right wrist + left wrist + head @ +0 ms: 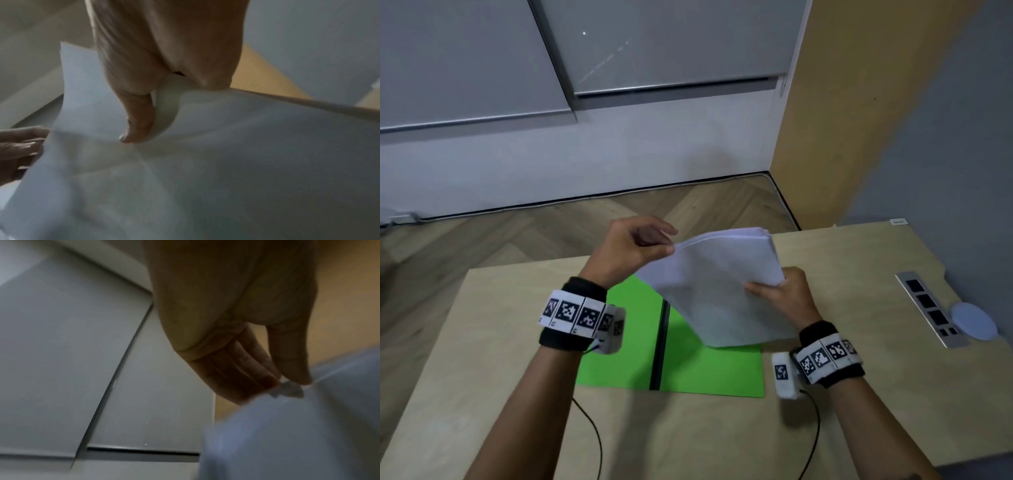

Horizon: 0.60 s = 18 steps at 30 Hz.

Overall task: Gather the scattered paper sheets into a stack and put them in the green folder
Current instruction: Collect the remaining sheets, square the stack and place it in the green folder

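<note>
Both hands are gripping the gathered stack of white paper sheets [717, 287]: left fingers [661, 248] pinching its corner, right hand [782, 296] clamping its edge, above the open green folder [626, 342] on the pale wooden counter [500, 342]; insertion remains.

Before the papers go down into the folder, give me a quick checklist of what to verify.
1. Green folder lies open and flat: ok.
2. Paper stack is gathered into one bundle: ok.
3. Right hand grips the stack's side: ok.
4. Left hand pinches the stack's corner: ok.
5. Stack's edges are squared: cannot tell, blurred.
6. No stray sheets left on the table: ok in the head view.
</note>
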Each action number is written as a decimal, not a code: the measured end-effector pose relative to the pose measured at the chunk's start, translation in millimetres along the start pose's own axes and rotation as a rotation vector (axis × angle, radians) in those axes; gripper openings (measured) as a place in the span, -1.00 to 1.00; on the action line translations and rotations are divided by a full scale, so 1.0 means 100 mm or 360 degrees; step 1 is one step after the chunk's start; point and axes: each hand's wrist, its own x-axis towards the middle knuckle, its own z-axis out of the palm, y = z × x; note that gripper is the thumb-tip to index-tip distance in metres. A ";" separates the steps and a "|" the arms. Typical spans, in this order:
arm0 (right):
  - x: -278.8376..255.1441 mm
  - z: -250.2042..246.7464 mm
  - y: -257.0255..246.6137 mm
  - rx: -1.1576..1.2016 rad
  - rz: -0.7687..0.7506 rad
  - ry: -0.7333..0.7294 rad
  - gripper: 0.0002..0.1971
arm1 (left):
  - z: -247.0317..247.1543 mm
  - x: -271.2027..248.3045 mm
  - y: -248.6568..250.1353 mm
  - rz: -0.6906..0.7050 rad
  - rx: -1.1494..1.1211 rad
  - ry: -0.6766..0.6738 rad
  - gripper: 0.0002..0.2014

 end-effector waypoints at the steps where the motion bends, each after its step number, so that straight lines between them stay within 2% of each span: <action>1: 0.01 0.00 -0.02 -0.0132 -0.0060 -0.0043 -0.64 | -0.02 0.01 -0.01 -0.0017 0.0154 -0.0091 -0.73; 4: 0.00 0.01 -0.22 -0.0530 -0.0306 -0.0167 -0.62 | 0.10 0.00 -0.03 0.0054 0.0775 -0.0291 -0.66; 6: -0.01 0.02 -0.39 -0.0732 -0.0463 -0.0207 -0.71 | 0.26 -0.04 -0.05 0.0141 0.0905 -0.0259 -0.71; 9: 0.00 0.04 -0.50 -0.0876 -0.0571 -0.0206 -0.71 | 0.39 -0.09 -0.15 0.0096 0.0557 -0.0121 -0.79; 11: -0.01 0.04 -0.48 -0.0897 -0.0579 -0.0133 -0.65 | 0.43 -0.15 -0.16 0.0161 0.0407 -0.0044 -0.80; 13: -0.02 0.03 -0.42 -0.0821 -0.0605 0.0018 -0.61 | 0.44 -0.21 -0.12 0.0284 0.0346 -0.0008 -0.83; 15: 0.00 0.02 -0.29 -0.0681 -0.0625 0.0238 -0.59 | 0.39 -0.26 -0.16 0.0214 0.0224 0.0080 -0.74; 16: 0.00 0.00 -0.20 -0.0659 -0.0590 0.0355 -0.46 | 0.34 -0.27 -0.21 0.0103 0.0141 0.0158 -0.70; 18: 0.01 -0.08 -0.01 -0.0597 -0.0398 0.0567 -0.02 | 0.19 -0.29 -0.35 -0.0146 -0.0049 0.0320 -0.79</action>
